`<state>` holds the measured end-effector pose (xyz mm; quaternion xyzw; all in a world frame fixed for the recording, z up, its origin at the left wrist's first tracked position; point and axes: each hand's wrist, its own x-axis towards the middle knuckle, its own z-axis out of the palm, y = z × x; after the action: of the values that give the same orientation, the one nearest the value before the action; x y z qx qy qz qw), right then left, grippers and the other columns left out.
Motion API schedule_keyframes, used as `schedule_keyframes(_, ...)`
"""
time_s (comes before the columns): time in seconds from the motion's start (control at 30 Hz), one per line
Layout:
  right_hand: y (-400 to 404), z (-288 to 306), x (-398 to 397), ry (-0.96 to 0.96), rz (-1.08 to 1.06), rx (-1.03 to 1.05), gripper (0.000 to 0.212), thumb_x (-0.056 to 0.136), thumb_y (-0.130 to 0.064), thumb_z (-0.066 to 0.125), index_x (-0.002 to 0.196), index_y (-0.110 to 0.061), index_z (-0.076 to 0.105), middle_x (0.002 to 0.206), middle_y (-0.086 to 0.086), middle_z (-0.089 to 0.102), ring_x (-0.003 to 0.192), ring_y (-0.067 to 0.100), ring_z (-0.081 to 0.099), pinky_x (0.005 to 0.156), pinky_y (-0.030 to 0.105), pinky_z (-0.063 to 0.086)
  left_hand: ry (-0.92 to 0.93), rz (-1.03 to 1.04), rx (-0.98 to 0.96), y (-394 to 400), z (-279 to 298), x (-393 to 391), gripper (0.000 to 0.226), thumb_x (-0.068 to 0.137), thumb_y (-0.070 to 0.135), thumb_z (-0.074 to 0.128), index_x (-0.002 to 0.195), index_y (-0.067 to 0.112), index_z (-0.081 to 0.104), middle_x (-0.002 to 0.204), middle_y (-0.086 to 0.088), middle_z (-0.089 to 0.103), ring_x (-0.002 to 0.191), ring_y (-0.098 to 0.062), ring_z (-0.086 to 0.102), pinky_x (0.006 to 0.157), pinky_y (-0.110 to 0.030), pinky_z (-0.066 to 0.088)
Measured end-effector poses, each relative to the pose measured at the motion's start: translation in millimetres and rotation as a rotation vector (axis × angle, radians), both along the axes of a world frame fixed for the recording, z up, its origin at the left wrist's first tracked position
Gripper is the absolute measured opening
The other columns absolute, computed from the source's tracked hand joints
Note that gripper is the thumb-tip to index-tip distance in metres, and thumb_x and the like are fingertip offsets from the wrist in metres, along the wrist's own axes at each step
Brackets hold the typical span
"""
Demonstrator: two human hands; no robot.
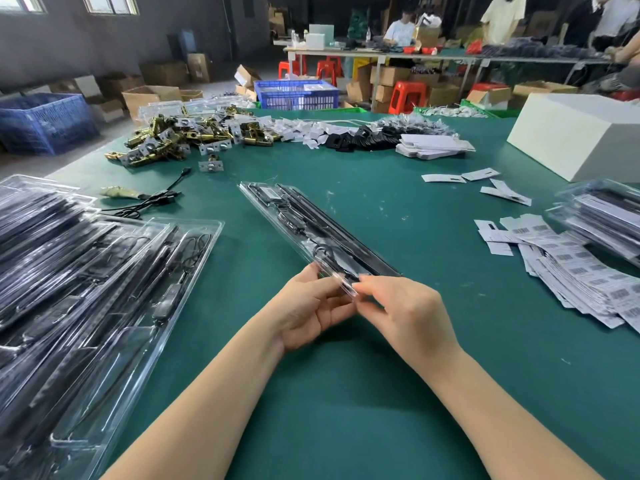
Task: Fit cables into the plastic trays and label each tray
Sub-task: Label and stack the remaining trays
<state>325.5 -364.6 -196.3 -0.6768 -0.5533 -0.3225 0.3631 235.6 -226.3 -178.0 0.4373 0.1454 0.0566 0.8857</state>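
A long clear plastic tray (294, 220) with a black cable and black strips inside lies slanted on the green table (381, 209), its near end raised. My left hand (308, 306) grips that near end from the left, fingers curled under it. My right hand (405, 306) pinches the same end from the right. A pile of white barcode labels (571, 268) lies to the right. A loose black cable (152, 199) lies at the left.
Stacked filled clear trays (86, 289) cover the left side, more trays (602, 213) stand at the right edge. A white box (581, 133) sits back right. Brass hardware (183, 136), white tags and black parts lie across the far table. People work at a far table.
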Motion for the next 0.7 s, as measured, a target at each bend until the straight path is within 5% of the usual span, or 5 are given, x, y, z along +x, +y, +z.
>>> schedule_keyframes(0.27, 4.0, -1.0, -1.7, -0.014, -0.026, -0.007, 0.009, 0.070, -0.009, 0.077, 0.079, -0.006, 0.075, 0.076, 0.003, 0.074, 0.069, 0.019, 0.072, 0.059, 0.030, 0.055, 0.133, 0.143, 0.120, -5.0, 2.1, 3.0, 0.015, 0.095, 0.001, 0.051, 0.108, 0.010, 0.052, 0.074, -0.002, 0.072, 0.056, -0.012, 0.066, 0.053, -0.023, 0.056)
schedule_keyframes(0.43, -2.6, -3.5, -0.4, -0.004, -0.010, -0.029, 0.006, 0.072, -0.010, 0.078, 0.076, -0.007, 0.075, 0.075, 0.001, 0.073, 0.069, 0.018, 0.072, 0.063, 0.026, 0.052, 0.189, 0.107, 0.229, -0.4, 2.5, 3.5, 0.017, 0.092, 0.004, 0.062, 0.106, 0.005, 0.052, 0.082, -0.009, 0.071, 0.063, -0.014, 0.068, 0.065, -0.027, 0.059)
schedule_keyframes(0.7, 0.4, 0.6, -5.4, 0.029, -0.011, 0.015, 0.009, 0.073, -0.011, 0.079, 0.080, -0.006, 0.076, 0.080, 0.002, 0.075, 0.072, 0.017, 0.072, 0.064, 0.028, 0.055, 0.322, 0.215, 0.291, -1.7, 2.2, 9.3, 0.018, 0.088, 0.011, 0.062, 0.101, 0.010, 0.049, 0.056, 0.004, 0.064, 0.046, -0.005, 0.060, 0.040, -0.016, 0.046)
